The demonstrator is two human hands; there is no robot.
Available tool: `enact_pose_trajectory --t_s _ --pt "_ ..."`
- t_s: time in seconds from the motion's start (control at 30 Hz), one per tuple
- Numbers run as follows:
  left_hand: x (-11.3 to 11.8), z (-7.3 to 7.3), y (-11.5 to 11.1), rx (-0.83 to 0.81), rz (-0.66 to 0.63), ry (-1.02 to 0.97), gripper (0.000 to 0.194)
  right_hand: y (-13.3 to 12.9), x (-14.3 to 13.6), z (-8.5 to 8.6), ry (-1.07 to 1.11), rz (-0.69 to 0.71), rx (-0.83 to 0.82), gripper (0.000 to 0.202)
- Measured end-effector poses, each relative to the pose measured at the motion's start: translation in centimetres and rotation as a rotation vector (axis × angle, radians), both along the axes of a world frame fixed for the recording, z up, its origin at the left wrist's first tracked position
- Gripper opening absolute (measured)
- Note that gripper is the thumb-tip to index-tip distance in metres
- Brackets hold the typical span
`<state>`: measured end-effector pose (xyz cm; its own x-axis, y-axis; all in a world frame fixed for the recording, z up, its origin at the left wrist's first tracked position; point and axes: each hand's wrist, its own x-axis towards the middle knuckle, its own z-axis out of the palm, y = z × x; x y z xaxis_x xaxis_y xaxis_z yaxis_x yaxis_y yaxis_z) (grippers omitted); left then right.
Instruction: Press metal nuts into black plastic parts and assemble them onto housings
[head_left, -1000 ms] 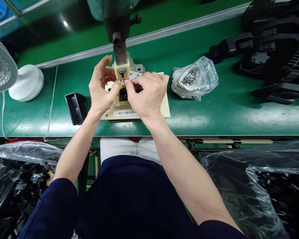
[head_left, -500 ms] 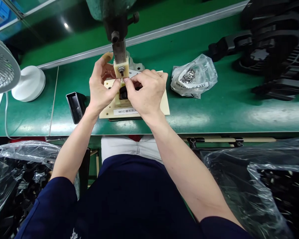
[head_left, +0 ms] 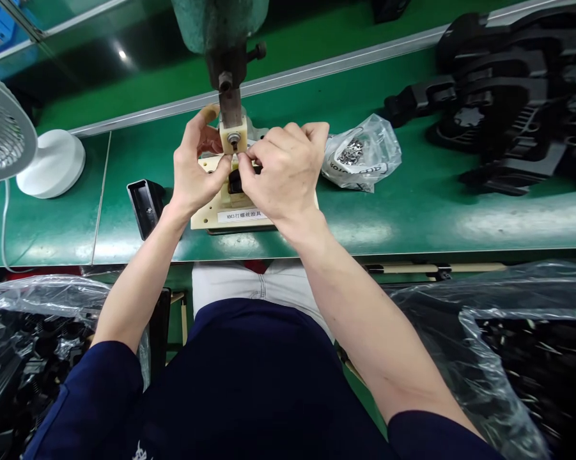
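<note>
Under the cream block (head_left: 233, 138) at the tip of a press, my two thumb tips almost meet. My left hand (head_left: 194, 169) curls around the block's left side, its fingers partly hidden behind it and a yellowish covering on one fingertip. Closed in a pinch, my right hand (head_left: 285, 169) sits at the right; whatever lies between its fingers is too small or hidden to name. A black plastic part (head_left: 234, 181) rests just below the thumbs in a cream fixture (head_left: 205, 216) with a printed label (head_left: 242, 216).
The green press body (head_left: 220, 22) hangs overhead. A black hollow part (head_left: 146, 207) lies left, beside a white fan (head_left: 50, 165). To the right are a clear bag (head_left: 364, 156) of small metal pieces and stacked black parts (head_left: 498, 102). Plastic-lined containers (head_left: 474, 319) flank my lap.
The view has shifted slightly, so the bag and black parts appear farther left. My right hand has rolled a little, its knuckles higher. Both thumbs stay under the press block.
</note>
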<state>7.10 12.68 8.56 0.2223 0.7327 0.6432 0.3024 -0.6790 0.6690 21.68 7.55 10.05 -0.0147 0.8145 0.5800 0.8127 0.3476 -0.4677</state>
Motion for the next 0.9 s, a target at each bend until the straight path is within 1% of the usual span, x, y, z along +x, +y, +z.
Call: enact_pose_trajectory --t_s 0.1,0.2,0.33,0.5,0.7,0.9 --pt "-0.1 0.0 0.0 -0.019 0.003 0.004 0.063 0.0 0.1 0.0 0.0 -0.01 -0.021 0.021" --pt "-0.2 0.0 0.2 -0.017 -0.011 0.017 0.061 -0.3 0.0 0.2 -0.041 -0.053 -0.067 0.022" --pt "-0.4 -0.4 0.4 0.003 -0.008 0.088 0.064 -0.9 -0.4 0.4 -0.133 -0.105 -0.099 0.03" --pt "-0.6 -0.6 0.6 0.051 0.001 0.128 0.064 -1.0 -0.9 0.3 -0.173 -0.132 -0.08 0.036" --pt "-0.4 -0.3 0.3 0.066 0.035 0.158 0.064 -0.4 -1.0 0.2 -0.162 -0.137 -0.037 0.035" --pt "-0.5 0.0 0.1 0.065 0.034 0.157 0.067 -0.4 -1.0 -0.1 -0.172 -0.146 -0.006 0.036"
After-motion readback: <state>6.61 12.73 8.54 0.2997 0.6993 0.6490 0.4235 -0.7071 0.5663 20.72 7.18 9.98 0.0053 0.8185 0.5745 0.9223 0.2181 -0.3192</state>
